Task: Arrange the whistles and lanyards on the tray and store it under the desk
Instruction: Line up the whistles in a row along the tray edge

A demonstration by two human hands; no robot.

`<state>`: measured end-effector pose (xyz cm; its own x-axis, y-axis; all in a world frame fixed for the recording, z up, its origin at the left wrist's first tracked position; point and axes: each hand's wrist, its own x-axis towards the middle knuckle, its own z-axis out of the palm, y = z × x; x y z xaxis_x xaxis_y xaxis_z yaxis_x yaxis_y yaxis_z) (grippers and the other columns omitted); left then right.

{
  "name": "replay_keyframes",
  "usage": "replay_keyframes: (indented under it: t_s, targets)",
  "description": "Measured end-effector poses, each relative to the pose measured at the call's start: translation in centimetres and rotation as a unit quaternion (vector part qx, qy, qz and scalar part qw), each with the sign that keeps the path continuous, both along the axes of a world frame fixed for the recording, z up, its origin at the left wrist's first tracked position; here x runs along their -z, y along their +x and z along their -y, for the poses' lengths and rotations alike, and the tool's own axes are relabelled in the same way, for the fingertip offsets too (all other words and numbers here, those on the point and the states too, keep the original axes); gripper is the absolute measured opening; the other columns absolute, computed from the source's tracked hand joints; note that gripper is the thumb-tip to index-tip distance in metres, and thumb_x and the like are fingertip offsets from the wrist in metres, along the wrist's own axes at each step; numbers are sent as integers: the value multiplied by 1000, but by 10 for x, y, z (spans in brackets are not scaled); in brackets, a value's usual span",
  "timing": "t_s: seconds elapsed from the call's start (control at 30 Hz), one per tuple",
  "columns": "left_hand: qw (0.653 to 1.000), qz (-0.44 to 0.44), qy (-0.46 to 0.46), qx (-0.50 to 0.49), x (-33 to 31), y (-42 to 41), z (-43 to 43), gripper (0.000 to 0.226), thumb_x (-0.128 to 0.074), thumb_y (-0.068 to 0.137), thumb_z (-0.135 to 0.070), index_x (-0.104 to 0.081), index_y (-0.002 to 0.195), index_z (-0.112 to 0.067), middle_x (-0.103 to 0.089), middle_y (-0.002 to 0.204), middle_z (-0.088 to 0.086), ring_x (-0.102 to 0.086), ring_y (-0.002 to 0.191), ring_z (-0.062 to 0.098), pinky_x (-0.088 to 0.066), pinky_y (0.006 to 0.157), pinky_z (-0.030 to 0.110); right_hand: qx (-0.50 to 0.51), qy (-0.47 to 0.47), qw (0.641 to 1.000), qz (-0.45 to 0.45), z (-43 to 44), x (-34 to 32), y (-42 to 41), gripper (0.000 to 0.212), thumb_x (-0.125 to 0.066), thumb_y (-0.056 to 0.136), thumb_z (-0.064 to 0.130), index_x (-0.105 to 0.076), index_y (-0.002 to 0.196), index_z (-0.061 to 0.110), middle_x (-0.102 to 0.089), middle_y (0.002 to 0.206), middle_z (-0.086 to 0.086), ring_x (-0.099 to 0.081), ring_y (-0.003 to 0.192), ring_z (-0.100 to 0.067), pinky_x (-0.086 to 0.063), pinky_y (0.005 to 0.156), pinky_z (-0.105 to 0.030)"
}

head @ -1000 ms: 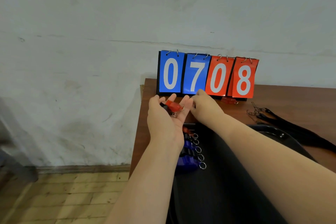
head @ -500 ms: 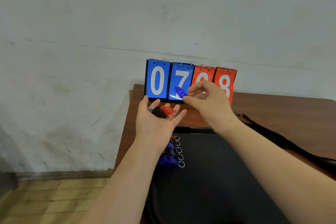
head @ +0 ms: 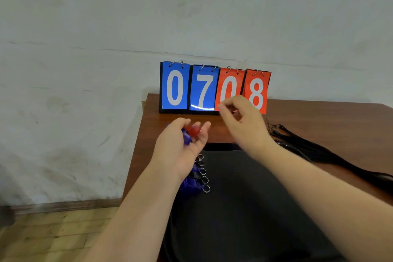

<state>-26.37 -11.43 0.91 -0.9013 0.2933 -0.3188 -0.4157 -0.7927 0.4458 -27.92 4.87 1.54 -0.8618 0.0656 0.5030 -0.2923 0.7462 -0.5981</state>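
As whistles [head: 192,185] line the tray [head: 244,208], rings [head: 205,188] point right.

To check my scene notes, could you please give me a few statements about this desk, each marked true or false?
1. The scoreboard reads 0708. True.
2. The left hand cups a handful of whistles, red and blue. True.
3. The lanyards lie on the tray. False: they lie on the desk, to the tray's right.
4. The row of whistles on the tray sits along its right edge. False: it runs along the left edge.
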Motion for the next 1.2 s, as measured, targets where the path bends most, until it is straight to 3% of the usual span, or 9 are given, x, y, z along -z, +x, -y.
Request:
replay_keyframes:
  t_s: [0.23,0.37,0.63,0.93,1.07,1.2]
  targets:
    - [994,-85,-65,-36,-10,2,-2,11,-52,96,-9,-55,104,-3,-64,88,13,-67,62,21,-42,41,20,142,128,971,142,-77,35,-77,38,-59,96,22,-52,133,19,-53,137,-3,-54,123,-24,-47,101,-40]
    - [984,-110,-129,-52,-14,4,-8,9,-51,97,-11,-57,93,-6,-66,89,15,-65,57,19,-38,40,19,146,189,958,157,-85,48,-94,42,-59,94,22,-52,136,18,-54,136,-4,-54,123,-25,-45,104,-42]
    - [981,-99,-134,-102,-13,3,-6,9,-50,97,-10,-54,102,-3,-65,91,15,-66,56,19,-40,41,19,190,275,932,142,-86,51,-99,40,-61,93,35,-57,130,20,-55,134,-5,-51,123,-27,-40,106,-43]
    - [981,-93,-112,-131,-9,1,-2,9,-51,95,-11,-56,93,-5,-66,83,11,-68,67,22,-41,43,20,171,247,939,167,-76,46,-84,36,-67,90,37,-64,120,18,-61,123,-4,-56,114,-24,-46,102,-40]
    - [979,-83,-100,-154,-8,-1,1,13,-50,96,-10,-56,84,-8,-65,79,10,-67,69,22,-41,44,20,144,179,954,192,-71,41,-70,23,-69,89,31,-63,108,20,-63,112,0,-61,103,-20,-52,94,-36]
    - [980,-66,-90,-167,-5,-1,2,12,-50,96,-10,-56,85,-7,-69,71,8,-67,74,23,-41,49,20,100,177,957,209,-70,35,-49,17,-69,89,28,-63,104,23,-62,107,4,-60,100,-15,-52,90,-31]
